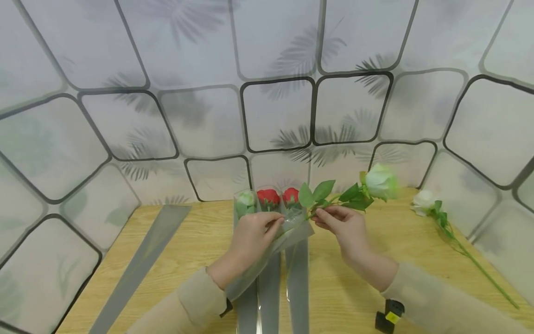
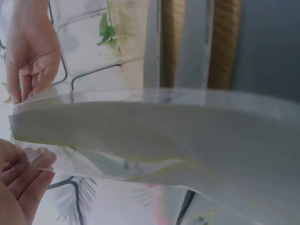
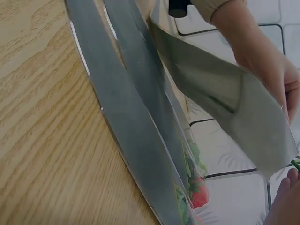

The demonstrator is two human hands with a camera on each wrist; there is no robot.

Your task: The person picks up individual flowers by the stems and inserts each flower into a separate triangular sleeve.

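Observation:
My left hand (image 1: 254,234) pinches the edge of a grey, clear-fronted flower sleeve (image 1: 292,237) near its mouth. That sleeve (image 2: 140,126) slants across the left wrist view, its narrow end towards the forearm. Between thumb and fingers, my right hand (image 1: 344,227) holds the stem of a pale green-white artificial rose (image 1: 380,182). The bloom points right, with green leaves (image 1: 323,191) above the fingers. Its stem's lower part runs left to the sleeve's mouth, overlapping the clear film. In the right wrist view, the sleeve's grey back (image 3: 234,103) shows below the left hand (image 3: 267,56).
Beneath the arms lie three sleeved flowers side by side: a pale green rose (image 1: 246,200), a red rose (image 1: 268,196) and another red rose (image 1: 290,195). A flat grey sleeve (image 1: 142,260) lies at left. A loose white rose (image 1: 424,202) lies at right. Patterned cloth (image 1: 277,116) encloses the wooden table (image 1: 346,297).

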